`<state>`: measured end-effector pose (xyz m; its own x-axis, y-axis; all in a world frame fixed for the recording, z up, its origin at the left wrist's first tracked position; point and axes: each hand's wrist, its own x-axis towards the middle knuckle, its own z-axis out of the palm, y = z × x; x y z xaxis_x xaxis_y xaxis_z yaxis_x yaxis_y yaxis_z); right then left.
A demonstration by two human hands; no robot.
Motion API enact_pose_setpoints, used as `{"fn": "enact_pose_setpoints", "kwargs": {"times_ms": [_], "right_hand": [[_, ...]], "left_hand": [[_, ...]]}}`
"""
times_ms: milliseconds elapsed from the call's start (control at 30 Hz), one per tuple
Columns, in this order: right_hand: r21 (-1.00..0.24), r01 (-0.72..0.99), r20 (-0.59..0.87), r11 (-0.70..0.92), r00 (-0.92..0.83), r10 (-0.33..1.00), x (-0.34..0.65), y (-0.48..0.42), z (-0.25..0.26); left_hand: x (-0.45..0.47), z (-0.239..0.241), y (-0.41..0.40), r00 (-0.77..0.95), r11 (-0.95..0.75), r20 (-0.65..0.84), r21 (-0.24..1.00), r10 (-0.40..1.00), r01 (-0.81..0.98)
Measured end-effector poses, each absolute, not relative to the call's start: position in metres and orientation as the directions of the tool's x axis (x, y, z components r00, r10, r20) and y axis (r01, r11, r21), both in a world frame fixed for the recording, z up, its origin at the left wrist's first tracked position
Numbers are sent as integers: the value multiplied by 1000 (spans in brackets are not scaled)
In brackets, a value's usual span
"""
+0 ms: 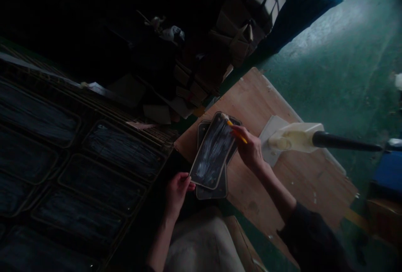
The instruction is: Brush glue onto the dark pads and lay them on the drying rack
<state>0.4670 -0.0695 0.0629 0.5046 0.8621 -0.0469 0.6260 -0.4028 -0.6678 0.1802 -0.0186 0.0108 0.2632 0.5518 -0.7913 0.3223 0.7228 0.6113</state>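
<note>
Green floor point(339, 50) is seen beyond the right hand point(249, 146). Left of the left hand point(177, 190), pale-streaked panels point(122, 150) are laid in rows. Beneath the right hand, a wooden desk point(301, 180) is set. Between the hands, a dark plate point(209, 154) is laid over stacked plates point(212, 193), its near corner pinched by the left hand. Just right of the right hand, a pale container point(298, 137) is placed; by that hand a yellow-handled brush point(230, 123) is pinched, tip at the plate's far end
</note>
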Motion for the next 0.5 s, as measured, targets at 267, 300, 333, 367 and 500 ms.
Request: {"fn": "enact_pose_setpoints", "kwargs": {"times_ms": [267, 300, 333, 367, 500], "right_hand": [[-699, 679, -160, -225, 158, 974, 374, -112, 55], [-741, 626, -182, -242, 159, 970, 361, -119, 59], [-779, 570, -207, -263, 162, 965, 350, -125, 63], [-809, 514, -233, -285, 164, 958, 342, -130, 67], [-879, 237, -381, -415, 177, 908, 334, -148, 75]], "left_hand": [[182, 13, -20, 257, 728, -797, 604, 547, 324], [182, 14, -19, 254, 725, -796, 605, 549, 330], [183, 15, -19, 253, 724, -797, 604, 548, 334], [183, 15, -19, 256, 723, -798, 603, 546, 338], [182, 14, -21, 283, 714, -790, 613, 544, 339]]}}
